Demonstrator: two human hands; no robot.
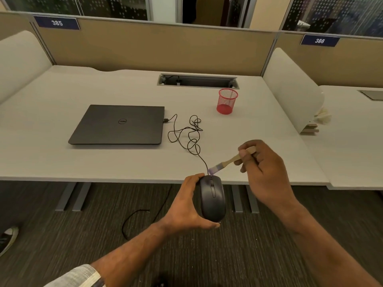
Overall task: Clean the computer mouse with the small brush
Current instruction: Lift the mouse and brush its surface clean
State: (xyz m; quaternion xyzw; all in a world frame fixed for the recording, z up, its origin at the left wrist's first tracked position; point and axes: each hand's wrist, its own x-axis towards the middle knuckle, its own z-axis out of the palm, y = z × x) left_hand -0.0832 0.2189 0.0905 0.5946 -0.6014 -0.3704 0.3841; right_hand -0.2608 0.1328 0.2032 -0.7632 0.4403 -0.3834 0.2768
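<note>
Two hands in play, both busy. Left hand (186, 206) wrapped round the side and rear of the black computer mouse (212, 198), thumb under its back end, fingers curled over the front left edge. Mouse held up in the air just off the near edge of the tabletop (62, 158), buttons and scroll wheel facing up, nose pointing toward the tabletop. Right hand (265, 168) pinching the wooden handle of the small brush (227, 162) between thumb and fingers, up over the near edge, right of the mouse. Brush slanted down to the left, pale bristles touching the front tip of the mouse right where the cable (186, 137) comes out. Cable running up from there in a messy tangle of loops across the middle of the tabletop, USB plug lying just beside the right side of the closed dark laptop (118, 125), can't tell if actually plugged in. Laptop lying flat, left of centre. Red mesh pen cup (227, 101) standing upright toward the far edge, near the cable slot (198, 80), well apart from everything else. Another loose black wire (132, 218) down on the carpet under the tabletop.
</note>
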